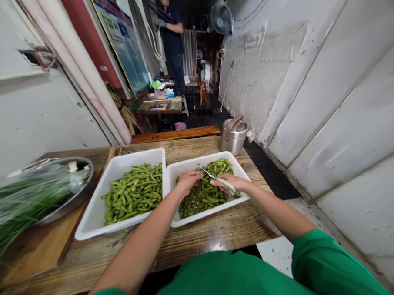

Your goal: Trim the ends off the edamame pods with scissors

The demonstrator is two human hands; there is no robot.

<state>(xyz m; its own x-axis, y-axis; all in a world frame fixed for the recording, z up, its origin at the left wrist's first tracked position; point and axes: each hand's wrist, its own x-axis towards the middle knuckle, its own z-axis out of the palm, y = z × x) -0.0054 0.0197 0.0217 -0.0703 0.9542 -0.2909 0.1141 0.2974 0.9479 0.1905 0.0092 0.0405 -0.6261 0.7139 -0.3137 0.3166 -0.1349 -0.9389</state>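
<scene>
My right hand [229,183] is closed around scissors [226,184] with pale green handles, their metal blades pointing up and left. My left hand [189,181] is just left of the blade tips, fingers pinched together; whatever is between them is hidden. Both hands are over a white plastic tray [176,170] of wet, dark green edamame pods [205,197]. Beside it on the left, touching or nearly so, is a second white tray [92,213], with a heap of brighter edamame pods [136,189] in it.
A metal pot [233,141] with a lid and handle stands behind the right tray. On the left, a cutting board [41,254] bears a steel bowl [86,163] of bagged green stalks [32,198]. A person [173,44] in dark clothes stands farther back.
</scene>
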